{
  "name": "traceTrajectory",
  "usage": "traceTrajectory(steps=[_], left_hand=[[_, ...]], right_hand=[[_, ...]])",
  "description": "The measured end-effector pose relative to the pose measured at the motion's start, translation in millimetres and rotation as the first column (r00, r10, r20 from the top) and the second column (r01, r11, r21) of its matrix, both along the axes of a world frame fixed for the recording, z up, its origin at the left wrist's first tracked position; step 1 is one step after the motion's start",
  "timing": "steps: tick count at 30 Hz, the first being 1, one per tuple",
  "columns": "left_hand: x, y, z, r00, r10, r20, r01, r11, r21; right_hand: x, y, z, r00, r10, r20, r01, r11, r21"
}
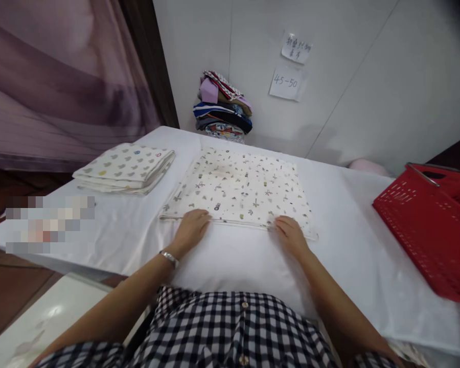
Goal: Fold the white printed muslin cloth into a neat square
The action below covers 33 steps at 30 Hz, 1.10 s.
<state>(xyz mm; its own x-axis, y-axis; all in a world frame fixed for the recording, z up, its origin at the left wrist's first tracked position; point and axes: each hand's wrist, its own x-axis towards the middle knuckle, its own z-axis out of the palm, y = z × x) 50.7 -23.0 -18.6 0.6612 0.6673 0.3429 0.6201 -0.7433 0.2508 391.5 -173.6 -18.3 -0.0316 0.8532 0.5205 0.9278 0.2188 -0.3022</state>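
Resting along the near edge of a patterned cloth [233, 191], the left hand [192, 227] touched it left of the middle and the right hand [292, 236] near its right corner. Both hands were partly open with fingers loosely bent; whether either pinched the layers could not be told. A silvery bracelet [169, 258] circled the left wrist. The cloth lay flat and folded, off-white with small printed motifs, in the middle of the white-covered worktop [345, 225]. To its left, apart from it, sat a thicker folded cloth with grey prints [126, 166]. A red basket [425, 230] stood at the far right. Beyond the back edge rose a pile of folded fabrics [222, 110], against a wall [352, 46] bearing two paper notes [287, 84], one reading "45-50".
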Motion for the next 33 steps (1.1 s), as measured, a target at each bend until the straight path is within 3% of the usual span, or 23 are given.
traceTrajectory(steps=[3,7,15,33], left_hand=[[35,-4,-5.8,0.99,-0.131,0.053,0.133,0.991,-0.022],[58,-2,-15.1,0.98,-0.164,0.112,0.17,0.985,-0.043],[62,3,-23.3,0.972,-0.149,0.184,0.158,0.987,-0.034],[78,-3,-9.4,0.999,-0.024,0.029,0.026,0.996,-0.081]], right_hand=[[-25,25,1.4,0.995,0.101,-0.029,-0.102,0.992,-0.071],[-40,41,-8.7,0.996,0.081,-0.045,-0.087,0.984,-0.155],[-43,44,-34.0,0.987,0.013,-0.158,-0.018,0.999,-0.031],[-43,47,-36.0,0.994,-0.02,-0.105,0.017,0.999,-0.035]])
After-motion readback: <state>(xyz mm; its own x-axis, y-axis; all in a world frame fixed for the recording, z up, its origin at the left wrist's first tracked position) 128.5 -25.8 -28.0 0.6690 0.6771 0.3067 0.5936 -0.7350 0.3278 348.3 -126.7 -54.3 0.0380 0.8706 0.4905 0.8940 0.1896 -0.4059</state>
